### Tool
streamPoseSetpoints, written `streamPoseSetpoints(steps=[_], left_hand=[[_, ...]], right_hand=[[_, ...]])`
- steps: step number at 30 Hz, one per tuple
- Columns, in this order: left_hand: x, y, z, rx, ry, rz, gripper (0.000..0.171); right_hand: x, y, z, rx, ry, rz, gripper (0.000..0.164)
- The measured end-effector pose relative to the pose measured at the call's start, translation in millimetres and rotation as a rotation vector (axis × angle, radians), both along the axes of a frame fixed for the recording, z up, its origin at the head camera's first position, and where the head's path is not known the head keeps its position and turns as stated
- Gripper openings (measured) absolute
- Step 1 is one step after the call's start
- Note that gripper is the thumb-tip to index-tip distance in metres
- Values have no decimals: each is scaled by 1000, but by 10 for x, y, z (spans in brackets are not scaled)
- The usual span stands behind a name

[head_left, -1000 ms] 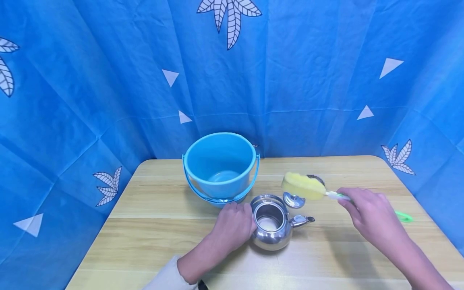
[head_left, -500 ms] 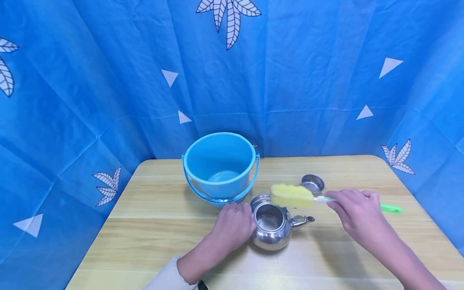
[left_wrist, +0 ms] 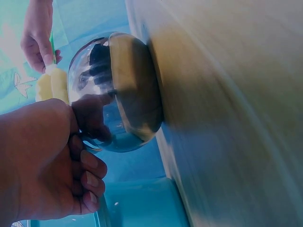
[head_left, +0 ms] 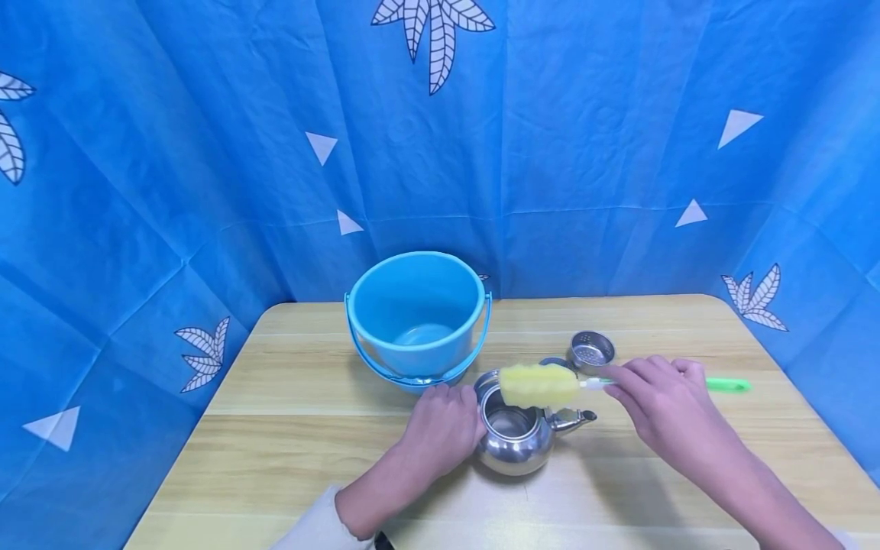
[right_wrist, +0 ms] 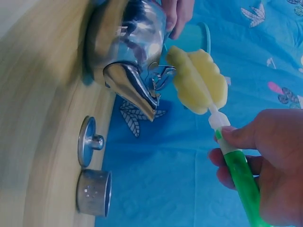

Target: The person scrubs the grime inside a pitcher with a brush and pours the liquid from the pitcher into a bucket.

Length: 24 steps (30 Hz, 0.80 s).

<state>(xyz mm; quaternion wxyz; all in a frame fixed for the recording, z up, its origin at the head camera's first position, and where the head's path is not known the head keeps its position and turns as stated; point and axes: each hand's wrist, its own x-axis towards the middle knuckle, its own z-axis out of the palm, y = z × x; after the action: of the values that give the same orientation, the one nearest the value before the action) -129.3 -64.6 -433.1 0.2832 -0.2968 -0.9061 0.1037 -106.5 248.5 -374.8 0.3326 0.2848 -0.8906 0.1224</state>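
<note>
A shiny metal teapot (head_left: 514,451) stands upright and lidless on the table, its spout to the right. My left hand (head_left: 441,428) grips its handle; curled fingers (left_wrist: 90,182) show in the left wrist view. In my right hand (head_left: 670,401) is a sponge brush, held by its green handle (right_wrist: 244,182) near the white neck. Its yellow sponge head (head_left: 539,385) lies level above the teapot's mouth and covers part of the opening. In the right wrist view the sponge head is apart from the spout (right_wrist: 135,90).
Behind the teapot stands a blue bucket (head_left: 415,344) with its handle lowered in front. A metal lid (right_wrist: 87,141) and a perforated strainer cup (head_left: 591,350) lie to the right, beyond the brush. Blue patterned cloth (head_left: 584,153) hangs round the table (head_left: 275,458).
My right hand has moved left with the sponge brush, bringing the sponge head over the teapot's mouth. My left hand and the teapot have stayed in place.
</note>
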Motion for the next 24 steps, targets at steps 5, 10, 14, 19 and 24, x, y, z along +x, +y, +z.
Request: streamPoseSetpoints(steps=[5,10,14,19,24], left_hand=[[3,-7,12,-16,-20,5,34],[5,-8,21,-20,-23,6,34],[7,-3,25,-30,-50,16,34],[10,8,29,-36,-107,33,35],[9,14,24,-24,-124,35,34]], right_hand=[[2,-52,48,52,37,15,62],[3,-120,95,111,106,38,60],[9,-174,126,182,151,51,49],[24,-249,183,283,169,67,33],[24,-356,230,385,201,63,37]])
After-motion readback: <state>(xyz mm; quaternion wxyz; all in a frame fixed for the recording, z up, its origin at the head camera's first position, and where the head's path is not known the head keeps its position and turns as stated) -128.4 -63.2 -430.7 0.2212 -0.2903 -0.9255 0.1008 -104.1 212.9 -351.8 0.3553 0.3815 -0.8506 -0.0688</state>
